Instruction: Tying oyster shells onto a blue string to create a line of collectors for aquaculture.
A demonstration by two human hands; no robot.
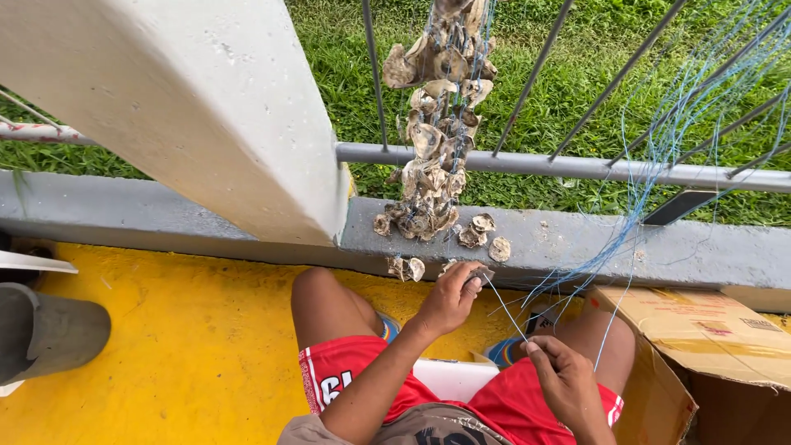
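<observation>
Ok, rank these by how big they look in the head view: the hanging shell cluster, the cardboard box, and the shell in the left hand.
1. Cardboard box, though partly cut off and nearer the camera.
2. Hanging shell cluster.
3. Shell in the left hand, clearly smallest.

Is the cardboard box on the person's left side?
No, the cardboard box sits open beside the right hand, by the right knee.

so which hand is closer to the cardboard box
Right. The right hand pinches the blue line just left of the cardboard box, close to its flap. The left hand is farther left, holding a shell near the curb.
</observation>
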